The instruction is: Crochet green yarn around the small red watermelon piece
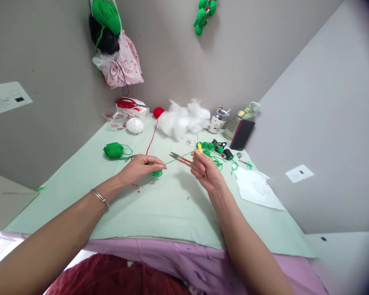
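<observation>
My left hand (144, 167) is closed on a small green yarn piece (156, 173) just over the table. A thin green strand (172, 161) stretches from it across to my right hand (204, 170). The fingers of my right hand are wrapped round small orange-handled scissors (183, 160), whose dark blades point left, slightly apart. A yellow-handled hook (199, 146) stands up from between the same fingers. White and red strands (144, 186) lie below my left hand.
Behind my hands are a green yarn ball (113, 151), a white ball (135, 125), a red ball (158, 112), white stuffing (183, 119) and green crocheted pieces (206, 152). A phone (242, 135) leans on a bottle (232, 127). White cloth (255, 186) lies on the right.
</observation>
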`<state>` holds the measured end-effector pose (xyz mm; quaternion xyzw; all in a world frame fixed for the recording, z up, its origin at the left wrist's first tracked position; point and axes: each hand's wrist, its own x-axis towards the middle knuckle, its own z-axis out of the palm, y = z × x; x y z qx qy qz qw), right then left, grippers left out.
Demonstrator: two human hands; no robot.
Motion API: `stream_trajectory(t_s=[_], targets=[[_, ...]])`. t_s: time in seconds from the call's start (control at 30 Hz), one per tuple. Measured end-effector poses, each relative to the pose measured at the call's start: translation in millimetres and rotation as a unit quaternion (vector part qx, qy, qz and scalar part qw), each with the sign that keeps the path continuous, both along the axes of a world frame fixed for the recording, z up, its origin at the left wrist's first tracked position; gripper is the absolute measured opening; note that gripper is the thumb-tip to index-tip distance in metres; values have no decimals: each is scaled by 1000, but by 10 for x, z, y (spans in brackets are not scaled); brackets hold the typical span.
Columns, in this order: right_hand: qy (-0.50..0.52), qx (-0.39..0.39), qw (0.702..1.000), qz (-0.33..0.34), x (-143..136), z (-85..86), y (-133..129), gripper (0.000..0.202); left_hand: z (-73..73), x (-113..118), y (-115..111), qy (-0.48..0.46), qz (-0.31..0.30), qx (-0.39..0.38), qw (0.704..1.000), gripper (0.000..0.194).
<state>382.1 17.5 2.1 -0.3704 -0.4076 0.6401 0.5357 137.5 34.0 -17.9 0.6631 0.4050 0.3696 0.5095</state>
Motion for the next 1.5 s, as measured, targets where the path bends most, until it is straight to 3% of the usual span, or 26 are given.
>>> stream_trajectory(t_s=[0.23, 0.47, 0.6, 0.8, 0.93, 1.17, 1.37, 1.5], targets=[[9, 0, 1000, -13, 10, -10, 6, 27, -9, -84, 55, -8, 37, 36, 999, 18], [-27, 9, 1000, -2, -45, -3, -34, 27, -24, 19, -15, -14, 7, -2, 1000, 24], [-118, 27, 992, 26, -126, 0, -98, 27, -36, 128, -85, -30, -14, -5, 999, 25], [-261, 29, 958, 115, -270, -71, -186, 26, -80, 150, -97, -41, -29, 6, 999, 22], [-247, 8, 960, 132, -277, -123, -157, 26, -74, 113, -79, -43, -31, 13, 998, 19], [-211, 9, 975, 69, -243, -121, -121, 28, -60, 117, -82, -46, -20, 25, 998, 19], [-217, 7, 970, 110, -294, -123, -163, 26, -63, 135, -98, -38, -12, 35, 999, 19], [-177, -13, 979, 102, -296, -125, -149, 21, -35, 129, -103, -18, -19, 35, 999, 17]])
